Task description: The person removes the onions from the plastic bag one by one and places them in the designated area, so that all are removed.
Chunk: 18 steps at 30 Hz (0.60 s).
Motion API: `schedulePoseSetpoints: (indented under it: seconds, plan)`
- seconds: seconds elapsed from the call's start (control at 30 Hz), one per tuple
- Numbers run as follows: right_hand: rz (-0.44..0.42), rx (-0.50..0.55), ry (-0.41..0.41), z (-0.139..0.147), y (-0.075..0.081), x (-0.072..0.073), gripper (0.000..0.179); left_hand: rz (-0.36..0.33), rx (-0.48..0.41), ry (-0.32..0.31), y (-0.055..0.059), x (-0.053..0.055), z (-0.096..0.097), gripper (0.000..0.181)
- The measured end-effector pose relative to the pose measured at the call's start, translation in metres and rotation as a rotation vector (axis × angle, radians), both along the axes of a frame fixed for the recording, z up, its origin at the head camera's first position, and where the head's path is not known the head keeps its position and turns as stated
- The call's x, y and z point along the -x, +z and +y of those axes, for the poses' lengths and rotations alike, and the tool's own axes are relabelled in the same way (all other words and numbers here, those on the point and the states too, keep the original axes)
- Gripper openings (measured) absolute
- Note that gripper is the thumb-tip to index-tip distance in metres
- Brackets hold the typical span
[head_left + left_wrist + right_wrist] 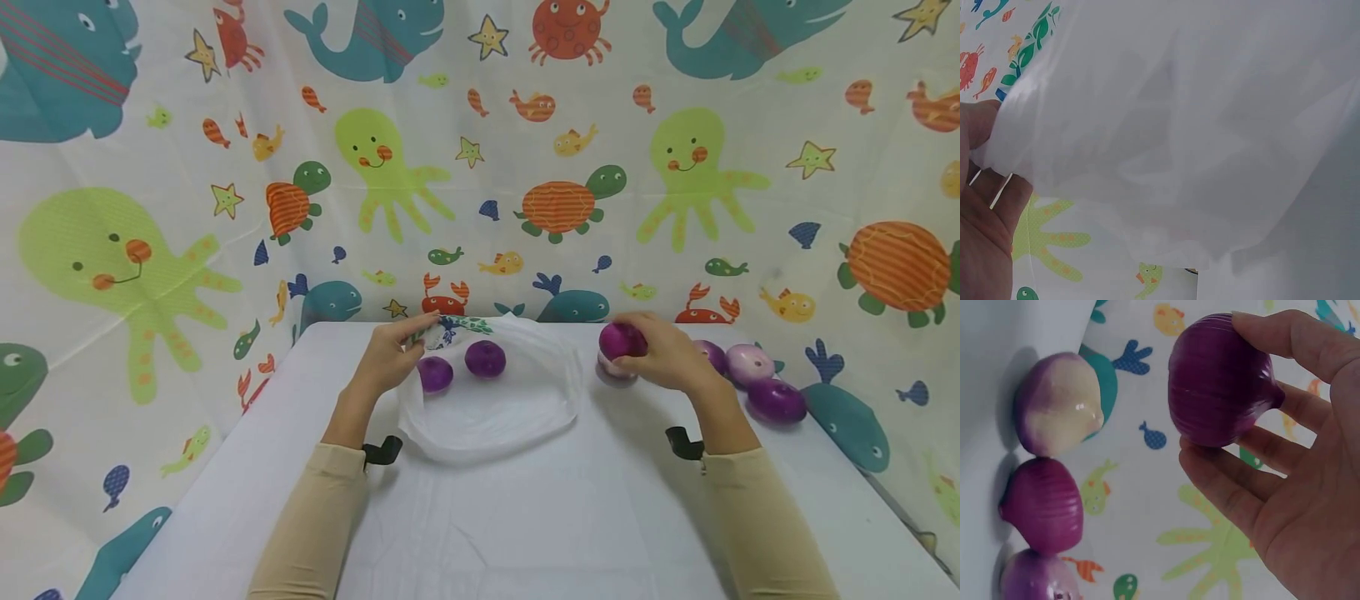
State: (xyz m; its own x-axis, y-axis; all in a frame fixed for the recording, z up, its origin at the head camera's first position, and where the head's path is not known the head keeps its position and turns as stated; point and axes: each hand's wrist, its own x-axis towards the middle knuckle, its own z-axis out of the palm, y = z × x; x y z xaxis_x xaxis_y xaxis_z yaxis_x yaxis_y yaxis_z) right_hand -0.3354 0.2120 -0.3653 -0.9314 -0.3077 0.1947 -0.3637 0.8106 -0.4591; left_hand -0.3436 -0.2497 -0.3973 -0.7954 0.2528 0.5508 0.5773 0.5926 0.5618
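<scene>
My left hand [390, 357] pinches the printed rim of a thin white plastic bag [495, 425], lifting that edge. Green leaves mark the rim, and in the left wrist view the bag [1166, 137] hangs from the thumb and fingers. Two purple onions, a left one [435, 375] and a right one [485, 359], lie within the bag's mouth. To the right of the bag, my right hand [663, 354] grips a dark purple onion [1219, 381] between thumb and fingertips. Just below it in the head view is a paler onion [617, 368], partly hidden.
A group of onions sits at the table's right edge: a purple one [777, 402], a pale one [750, 365] and another purple one [711, 357] partly behind the right hand. A curtain [480, 250] printed with sea animals hangs behind the white table [525, 533].
</scene>
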Motion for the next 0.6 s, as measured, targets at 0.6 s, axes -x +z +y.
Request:
schedulePoseSetpoints:
  seconds: [0.6]
  plan:
    - [-0.08, -0.1, -0.022, 0.048, 0.0, 0.0, 0.071, 0.0, -0.011, -0.007, -0.001, 0.0, 0.001, 0.053]
